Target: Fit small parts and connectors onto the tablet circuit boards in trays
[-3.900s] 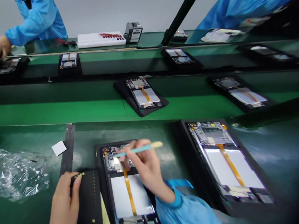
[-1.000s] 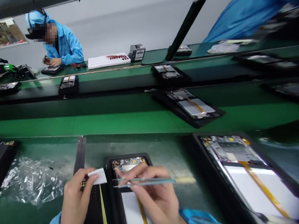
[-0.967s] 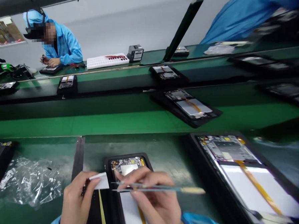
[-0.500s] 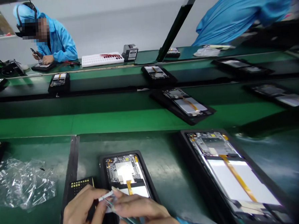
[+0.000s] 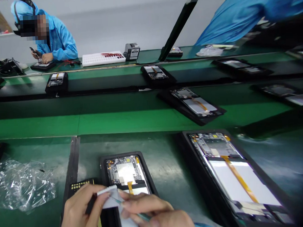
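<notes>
Between the thumb and forefinger of my left hand (image 5: 80, 212) is a small pale grey-white sheet (image 5: 110, 197), pinched by its upper left edge. My right hand (image 5: 159, 213) grips slim greenish tweezers (image 5: 144, 216), whose tips reach the sheet's right side. Both hands are over an opened tablet (image 5: 125, 172) lying in a black holder. Its circuit board, silver shield and orange ribbon cable show at the top, while my hands cover much of its lower part. A black sheet with rows of yellow pieces (image 5: 81, 185) lies partly under my left hand.
Crumpled clear plastic (image 5: 24, 184) lies at left. Another opened tablet (image 5: 242, 180) rests at right in its black holder. Several more, including one tilted tablet (image 5: 195, 102), lie on the green conveyor (image 5: 40, 126) and ledge beyond. A co-worker (image 5: 57, 37) in blue works across the line.
The pale sheet has turned so its flat face shows more. My right hand has shifted slightly right and down. The tilted tablet on the conveyor has moved right.
</notes>
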`<state>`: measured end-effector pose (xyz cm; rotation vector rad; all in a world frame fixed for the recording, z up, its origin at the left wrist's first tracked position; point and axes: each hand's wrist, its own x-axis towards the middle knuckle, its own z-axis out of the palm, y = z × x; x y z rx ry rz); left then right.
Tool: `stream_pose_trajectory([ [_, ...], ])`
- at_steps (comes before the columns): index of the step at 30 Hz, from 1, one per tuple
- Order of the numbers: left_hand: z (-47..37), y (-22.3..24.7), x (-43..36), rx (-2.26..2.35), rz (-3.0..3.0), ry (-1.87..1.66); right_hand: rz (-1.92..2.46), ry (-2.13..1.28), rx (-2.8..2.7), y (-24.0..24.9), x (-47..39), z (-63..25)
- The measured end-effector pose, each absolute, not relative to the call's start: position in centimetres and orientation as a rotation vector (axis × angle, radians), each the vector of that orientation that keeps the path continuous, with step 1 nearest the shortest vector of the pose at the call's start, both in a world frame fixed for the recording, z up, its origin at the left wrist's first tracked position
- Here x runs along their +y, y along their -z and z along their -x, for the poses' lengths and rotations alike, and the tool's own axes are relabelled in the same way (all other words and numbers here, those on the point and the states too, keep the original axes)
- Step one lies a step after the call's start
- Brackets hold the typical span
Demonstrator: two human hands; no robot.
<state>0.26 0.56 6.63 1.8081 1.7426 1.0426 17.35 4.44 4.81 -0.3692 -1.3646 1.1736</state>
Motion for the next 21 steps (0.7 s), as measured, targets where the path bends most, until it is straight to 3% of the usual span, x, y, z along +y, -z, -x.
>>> stream_pose_trajectory([
  [4,3.9,-4.9,2.4,1.997,-1.756,-0.810,0.557,-1.156,-1.124,-4.0,5.8,-17.3],
  [11,7.8,-0.7,5.6,2.442,-2.039,-0.513,0.835,-1.569,-0.878,-0.2,10.8,-18.4],
  [18,-0.3,-0.5,4.4,1.744,-2.769,-0.354,1.025,-1.480,-0.825,2.0,11.6,-17.0],
  [21,-1.5,0.3,4.3,1.694,-2.880,-0.309,1.066,-1.472,-0.852,2.2,11.6,-16.8],
])
